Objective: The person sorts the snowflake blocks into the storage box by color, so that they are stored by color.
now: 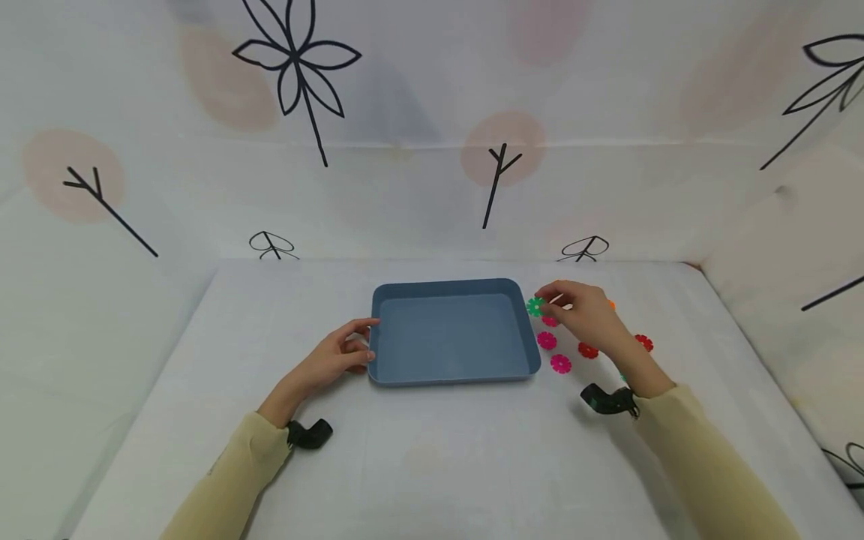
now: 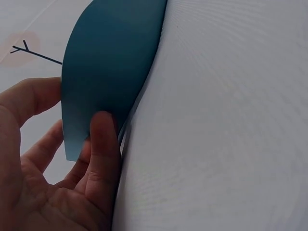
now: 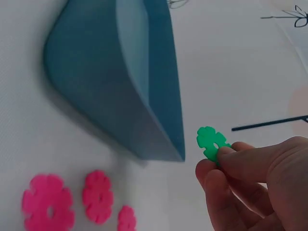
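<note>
A blue-grey rectangular tray (image 1: 455, 337) with low walls lies on the white table. My left hand (image 1: 335, 350) holds its left side; in the left wrist view the thumb (image 2: 102, 132) lies against the outer wall (image 2: 113, 53), and the index finger meets the rim. Between thumb and fingers, my right hand (image 1: 586, 311) pinches a green flower-shaped plastic disc (image 3: 210, 141). It is just past the tray's right edge, apart from the wall in the right wrist view. Below it lie several pink discs (image 1: 560, 364).
Red discs (image 1: 588, 350) lie under and beside the right forearm, another red one (image 1: 643, 343) farther right. An orange disc (image 1: 611, 304) is partly hidden behind the right hand. White cloth with printed plants (image 1: 496, 187) stands behind the table.
</note>
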Demonstrator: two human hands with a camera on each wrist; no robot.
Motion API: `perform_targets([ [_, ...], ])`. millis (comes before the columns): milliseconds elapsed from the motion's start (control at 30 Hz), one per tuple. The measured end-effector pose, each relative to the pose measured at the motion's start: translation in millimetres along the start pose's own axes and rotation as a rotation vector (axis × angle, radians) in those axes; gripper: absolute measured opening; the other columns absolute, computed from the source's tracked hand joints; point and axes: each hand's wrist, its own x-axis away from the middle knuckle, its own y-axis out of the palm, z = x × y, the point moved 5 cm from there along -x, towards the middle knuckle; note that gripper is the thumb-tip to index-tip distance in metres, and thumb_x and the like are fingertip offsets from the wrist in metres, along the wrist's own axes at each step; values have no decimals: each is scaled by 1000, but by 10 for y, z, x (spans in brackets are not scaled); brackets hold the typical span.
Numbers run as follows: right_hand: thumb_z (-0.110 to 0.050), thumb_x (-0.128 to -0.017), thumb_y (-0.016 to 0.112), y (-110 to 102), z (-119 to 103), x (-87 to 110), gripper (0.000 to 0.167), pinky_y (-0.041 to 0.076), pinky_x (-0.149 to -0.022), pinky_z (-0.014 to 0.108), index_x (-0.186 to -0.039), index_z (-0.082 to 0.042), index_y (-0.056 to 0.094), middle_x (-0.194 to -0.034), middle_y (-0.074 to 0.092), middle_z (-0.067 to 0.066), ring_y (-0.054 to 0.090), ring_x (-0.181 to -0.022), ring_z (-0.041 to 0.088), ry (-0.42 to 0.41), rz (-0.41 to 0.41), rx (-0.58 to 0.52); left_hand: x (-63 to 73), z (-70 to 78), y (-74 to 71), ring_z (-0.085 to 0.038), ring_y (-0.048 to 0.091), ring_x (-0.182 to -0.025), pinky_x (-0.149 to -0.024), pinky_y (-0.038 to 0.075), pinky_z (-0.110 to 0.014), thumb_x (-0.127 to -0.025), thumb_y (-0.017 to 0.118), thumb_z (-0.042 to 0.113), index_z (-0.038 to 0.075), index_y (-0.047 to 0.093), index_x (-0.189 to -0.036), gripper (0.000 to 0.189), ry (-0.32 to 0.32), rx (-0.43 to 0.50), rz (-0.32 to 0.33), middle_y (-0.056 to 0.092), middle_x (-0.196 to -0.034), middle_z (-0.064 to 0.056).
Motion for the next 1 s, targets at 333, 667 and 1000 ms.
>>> perform_targets([
  [333,-3,-95,65,327,-267,-270,20,56,-71,35,-113,-6,70,-103,70,8,67,-87,25,-45,-77,-115,49,17,13,-20,61,-93,-80,55,-36,-97,65,11,9,37,-152,62,6,-19,-4,41,-131,-19],
  [667,-4,-94,65,640,-567,-604,18,53,-74,36,-108,-11,75,-100,71,3,65,-87,20,-119,-133,-116,56,-2,-23,-19,62,-94,-80,55,-35,-97,65,12,12,38,-152,61,17,-33,4,40,-134,-16],
  [1000,-2,-93,65,973,-774,-817,19,52,-67,31,-109,-7,75,-98,71,6,64,-74,15,-174,-225,-152,26,5,4,-18,61,-93,-80,55,-34,-98,64,11,10,37,-153,61,17,-30,-5,40,-133,-19],
])
